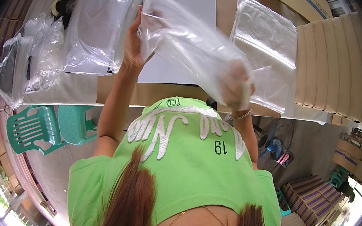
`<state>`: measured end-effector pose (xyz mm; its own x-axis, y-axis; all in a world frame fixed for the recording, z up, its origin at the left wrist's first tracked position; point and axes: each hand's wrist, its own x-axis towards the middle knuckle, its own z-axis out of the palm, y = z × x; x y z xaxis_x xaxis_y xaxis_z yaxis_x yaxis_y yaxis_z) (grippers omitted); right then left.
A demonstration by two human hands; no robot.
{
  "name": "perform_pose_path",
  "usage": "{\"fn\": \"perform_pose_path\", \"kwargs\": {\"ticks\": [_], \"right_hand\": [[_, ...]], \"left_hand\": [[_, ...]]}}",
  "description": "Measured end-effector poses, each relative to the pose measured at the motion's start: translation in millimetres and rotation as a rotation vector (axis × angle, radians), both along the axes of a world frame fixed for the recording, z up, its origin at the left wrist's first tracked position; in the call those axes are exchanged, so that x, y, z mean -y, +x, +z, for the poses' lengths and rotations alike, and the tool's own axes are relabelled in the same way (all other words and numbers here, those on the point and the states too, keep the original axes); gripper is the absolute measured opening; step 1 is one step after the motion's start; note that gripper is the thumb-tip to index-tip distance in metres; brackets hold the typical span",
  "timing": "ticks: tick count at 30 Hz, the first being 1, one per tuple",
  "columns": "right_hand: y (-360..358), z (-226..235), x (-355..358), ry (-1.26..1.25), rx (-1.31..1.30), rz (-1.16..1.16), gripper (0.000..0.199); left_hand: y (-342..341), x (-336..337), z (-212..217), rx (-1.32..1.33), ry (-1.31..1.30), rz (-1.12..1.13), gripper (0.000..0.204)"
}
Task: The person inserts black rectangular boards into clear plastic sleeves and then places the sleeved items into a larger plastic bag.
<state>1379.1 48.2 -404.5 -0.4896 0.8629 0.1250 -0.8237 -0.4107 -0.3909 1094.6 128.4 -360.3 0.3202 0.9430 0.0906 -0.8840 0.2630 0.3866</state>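
Observation:
A clear plastic bag (185,37) hangs in the air over the table, held between both hands. My left hand (134,41) grips its upper left edge. My right hand (237,86) is pushed inside the bag's lower right end and shows blurred through the film; a thin bracelet circles that wrist. Below the bag lies a flat white sheet (172,69) on the brown table (116,92).
A stack of clear bags (265,38) lies to the right, bagged white items (94,27) and crumpled bags (40,52) to the left. Flat cardboard pieces (342,64) line the right side. A green plastic chair (50,127) and a floor fan (273,143) stand below the table edge.

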Motion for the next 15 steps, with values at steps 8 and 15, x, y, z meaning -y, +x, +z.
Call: {"fn": "perform_pose_path", "kwargs": {"ticks": [8,15], "right_hand": [[24.0,49.3,-38.9,0.202,-0.466,-0.094,0.050],[19.1,28.8,-33.9,-0.020,-0.472,0.034,0.072]], "left_hand": [[-53.5,49.9,-25.4,-0.230,-0.040,-0.619,0.062],[-90.7,77.5,-66.8,0.111,-0.112,-0.711,0.069]]}}
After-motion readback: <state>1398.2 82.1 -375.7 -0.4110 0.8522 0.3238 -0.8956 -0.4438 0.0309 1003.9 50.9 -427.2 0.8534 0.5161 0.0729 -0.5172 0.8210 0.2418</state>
